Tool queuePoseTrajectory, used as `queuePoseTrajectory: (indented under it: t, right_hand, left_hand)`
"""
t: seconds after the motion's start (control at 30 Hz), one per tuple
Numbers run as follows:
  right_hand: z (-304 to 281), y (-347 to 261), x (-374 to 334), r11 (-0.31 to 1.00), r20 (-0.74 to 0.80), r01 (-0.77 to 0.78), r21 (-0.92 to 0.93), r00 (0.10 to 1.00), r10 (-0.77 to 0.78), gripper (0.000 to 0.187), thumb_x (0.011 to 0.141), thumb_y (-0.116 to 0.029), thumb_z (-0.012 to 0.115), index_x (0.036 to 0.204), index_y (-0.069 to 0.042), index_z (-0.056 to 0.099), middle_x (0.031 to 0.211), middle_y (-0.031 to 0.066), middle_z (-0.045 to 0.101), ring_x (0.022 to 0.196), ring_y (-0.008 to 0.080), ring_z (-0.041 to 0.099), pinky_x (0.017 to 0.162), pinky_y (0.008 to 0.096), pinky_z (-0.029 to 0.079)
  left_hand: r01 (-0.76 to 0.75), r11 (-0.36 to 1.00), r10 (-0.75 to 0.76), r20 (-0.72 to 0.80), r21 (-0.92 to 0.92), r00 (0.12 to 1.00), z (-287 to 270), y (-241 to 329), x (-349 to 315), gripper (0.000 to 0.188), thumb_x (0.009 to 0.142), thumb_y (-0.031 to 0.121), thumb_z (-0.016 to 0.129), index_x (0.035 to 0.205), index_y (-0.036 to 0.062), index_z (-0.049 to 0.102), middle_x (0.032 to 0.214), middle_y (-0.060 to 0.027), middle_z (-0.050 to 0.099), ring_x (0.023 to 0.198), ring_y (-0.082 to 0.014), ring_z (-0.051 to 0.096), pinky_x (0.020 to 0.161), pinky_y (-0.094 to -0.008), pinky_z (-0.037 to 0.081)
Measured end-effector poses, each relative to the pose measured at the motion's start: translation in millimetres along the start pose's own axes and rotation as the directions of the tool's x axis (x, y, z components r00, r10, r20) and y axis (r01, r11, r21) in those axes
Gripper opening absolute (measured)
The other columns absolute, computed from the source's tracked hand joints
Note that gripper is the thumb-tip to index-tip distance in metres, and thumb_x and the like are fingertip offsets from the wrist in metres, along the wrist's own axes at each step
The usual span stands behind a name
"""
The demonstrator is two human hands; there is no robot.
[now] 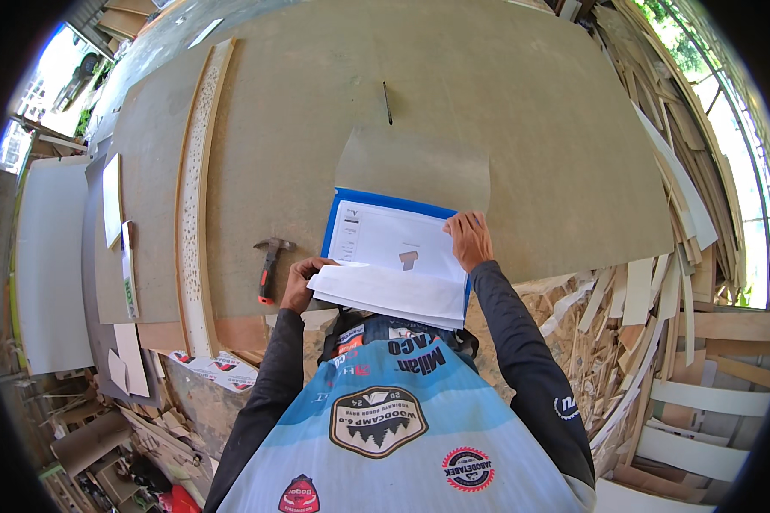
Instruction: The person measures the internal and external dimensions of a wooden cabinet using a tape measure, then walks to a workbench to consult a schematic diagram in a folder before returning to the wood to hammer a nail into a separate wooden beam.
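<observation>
A blue folder (391,197) lies at the near edge of the board table, its see-through cover (415,167) spread out on the far side. On it rests a stack of white paper sheets (376,232); the top one carries a small brown drawing. Several sheets (385,287) are bent over toward my body. My left hand (299,283) pinches these bent sheets at their left edge. At the upper right of the stack, my right hand (469,240) is closed on the paper's edge, its fingertips partly hidden.
A claw hammer (269,268) with a red-and-black handle lies left of the folder. Beyond the folder is a thin dark pencil-like stick (387,103). A long pale wooden strip (197,188) runs along the table's left. Wood offcuts (684,179) are piled on the right.
</observation>
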State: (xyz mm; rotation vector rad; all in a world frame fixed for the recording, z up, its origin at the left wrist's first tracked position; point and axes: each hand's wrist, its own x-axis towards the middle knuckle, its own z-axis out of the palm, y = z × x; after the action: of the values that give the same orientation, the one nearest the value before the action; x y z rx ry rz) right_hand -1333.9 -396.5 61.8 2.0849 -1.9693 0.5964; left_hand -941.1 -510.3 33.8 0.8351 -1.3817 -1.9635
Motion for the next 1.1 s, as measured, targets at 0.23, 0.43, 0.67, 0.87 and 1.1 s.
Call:
queuePoseTrajectory:
  t: [0.23,0.43,0.67,0.87,1.1]
  right_hand:
    - [-24.6,-18.7,7.2,0.997,-0.134,-0.042,0.057,0.99,0.049,0.017,0.085,-0.008,0.07,0.092,-0.009,0.054,0.087,0.0065,0.059,0.09,0.0263,0.06,0.085,0.0399,0.043]
    - [-42.3,-29.0,-24.1,0.917,0.045,-0.138,0.375,0.99,0.13,0.018,0.082,0.0,0.069,0.097,-0.005,0.059,0.086,0.009,0.059,0.086,0.0305,0.061,0.075,0.0421,0.049]
    - [-68.9,-46.8,-40.7,0.84,0.197,-0.227,0.493,0.969,0.147,0.013,0.081,0.0,0.072,0.09,-0.004,0.064,0.08,0.0109,0.055,0.08,0.032,0.059,0.068,0.0423,0.049]
    - [-71.3,-68.5,-51.5,0.72,0.357,-0.295,0.629,0.932,0.07,0.016,0.08,-0.006,0.075,0.082,-0.005,0.059,0.083,0.0098,0.056,0.081,0.032,0.059,0.072,0.0421,0.048]
    - [-77.9,-75.9,-50.1,0.61,0.497,-0.407,0.68,0.867,0.025,0.035,0.073,-0.024,0.089,0.074,-0.006,0.06,0.073,0.0069,0.061,0.074,0.0232,0.058,0.065,0.033,0.044]
  left_hand:
    - [-0.002,1.0,0.002,-0.016,0.011,1.0,0.4,-0.3,-2.6,0.01,0.081,0.008,0.075,0.083,0.0032,0.067,0.101,-0.012,0.073,0.09,-0.0156,0.068,0.084,-0.0304,0.053]
    - [0.01,1.0,-0.011,-0.057,-0.017,0.998,2.1,-2.7,-2.5,0.011,0.083,0.01,0.075,0.084,0.0033,0.066,0.1,-0.0111,0.074,0.088,-0.0138,0.068,0.082,-0.0294,0.053]
    - [-0.019,1.0,0.019,-0.047,-0.007,0.999,-4.9,-9.2,-3.1,0.017,0.082,0.008,0.076,0.094,0.0037,0.065,0.101,-0.0129,0.074,0.087,-0.0153,0.069,0.082,-0.0303,0.054]
    - [0.021,0.997,-0.028,-0.082,-0.08,0.996,11.0,9.5,-3.9,0.055,0.078,0.01,0.078,0.128,0.0066,0.055,0.1,-0.0173,0.072,0.09,-0.0212,0.071,0.083,-0.0333,0.057]
    - [0.031,0.994,-0.035,-0.033,-0.107,0.999,2.2,5.4,-5.5,0.073,0.077,0.005,0.077,0.145,0.0007,0.048,0.108,-0.0144,0.072,0.097,-0.0201,0.069,0.089,-0.033,0.055]
